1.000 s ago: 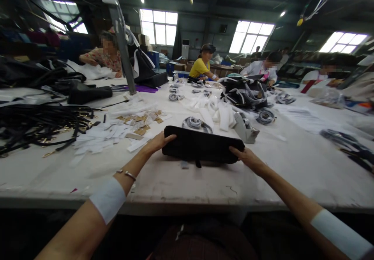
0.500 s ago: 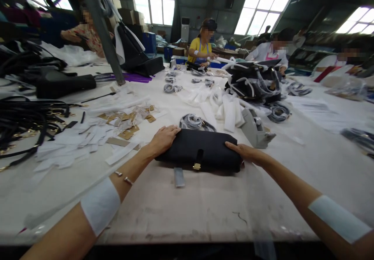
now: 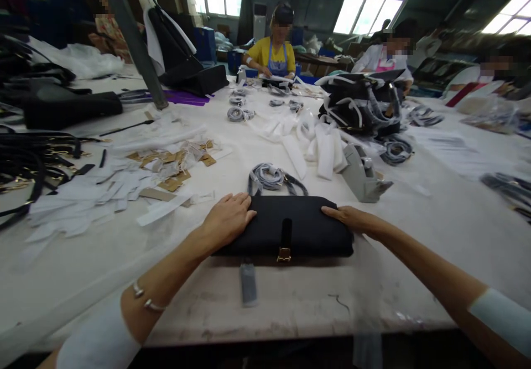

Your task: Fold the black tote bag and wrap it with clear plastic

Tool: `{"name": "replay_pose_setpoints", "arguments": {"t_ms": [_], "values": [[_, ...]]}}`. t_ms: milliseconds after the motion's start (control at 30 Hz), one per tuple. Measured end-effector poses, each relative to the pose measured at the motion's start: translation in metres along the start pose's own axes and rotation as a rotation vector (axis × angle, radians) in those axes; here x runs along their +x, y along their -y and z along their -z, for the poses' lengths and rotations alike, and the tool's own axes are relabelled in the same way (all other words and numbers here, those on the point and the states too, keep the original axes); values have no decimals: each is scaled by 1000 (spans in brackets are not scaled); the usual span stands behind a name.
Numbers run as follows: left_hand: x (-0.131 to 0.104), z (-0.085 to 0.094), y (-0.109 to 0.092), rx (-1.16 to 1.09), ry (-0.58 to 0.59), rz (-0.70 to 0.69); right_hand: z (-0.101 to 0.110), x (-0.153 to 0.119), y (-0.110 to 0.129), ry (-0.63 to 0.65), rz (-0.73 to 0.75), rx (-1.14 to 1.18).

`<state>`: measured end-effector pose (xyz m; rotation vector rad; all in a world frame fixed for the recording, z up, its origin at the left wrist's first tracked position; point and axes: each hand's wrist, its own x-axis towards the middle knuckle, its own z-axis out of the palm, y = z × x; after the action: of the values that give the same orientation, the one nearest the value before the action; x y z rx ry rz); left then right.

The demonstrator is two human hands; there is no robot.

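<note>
Head view: you have a black bag (image 3: 315, 233) lying before you on the bench (image 3: 298, 313); both your hands are on its ends.
Just changed: the black bag, tipped up a second ago with no clasp in sight, now lies down; its gold clasp (image 3: 284, 255) and the dark tab (image 3: 286, 230) above it face you.
What that means: the fastening side seems well placed for your work; the bench appears to take the weight, so your hands look to be steadying rather than lifting.
Left hand (image 3: 228, 222): its fingers stretch over the left end, thumb on the top face; they touch the bag, but whether they grip it you cannot tell from here.
Right hand (image 3: 352, 218): its thumb presses on top of the right end, the other fingers hidden past the edge; it appears to grip the bag between them.
Grey strip (image 3: 248, 289): near edge side of the bag, left of the clasp; more of it shows than a second ago.
Coiled strap (image 3: 267, 176): just behind the bag; a grey dispenser (image 3: 360, 175) stands beyond your right hand.
</note>
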<state>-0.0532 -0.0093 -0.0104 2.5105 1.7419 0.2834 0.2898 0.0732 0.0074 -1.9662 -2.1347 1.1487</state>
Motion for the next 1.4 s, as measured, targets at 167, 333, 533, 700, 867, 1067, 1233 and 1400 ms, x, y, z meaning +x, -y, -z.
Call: {"name": "replay_pose_setpoints", "arguments": {"t_ms": [167,333,533,700,867,1067,1233,1400], "values": [[10,2,2,-41,81,3,-5,-43,51,-604,365,-436],[9,-4,5,-91,1,10,-59,-105,92,-418,1101,-368],[2,-9,6,-26,-64,55,-87,-60,80,-274,933,-513],[-2,2,-9,-19,-170,-45,-89,-46,72,-211,868,-478],[-7,-4,-49,-198,-194,-415,-87,-43,73,-145,812,-363],[-7,-26,-61,-35,-230,-403,-72,-36,72,-90,849,-189],[-9,-21,-64,51,-228,-424,-71,-41,73,-123,868,-162],[-19,-17,-62,-13,-371,-522,-66,-37,77,-86,812,-264]]}}
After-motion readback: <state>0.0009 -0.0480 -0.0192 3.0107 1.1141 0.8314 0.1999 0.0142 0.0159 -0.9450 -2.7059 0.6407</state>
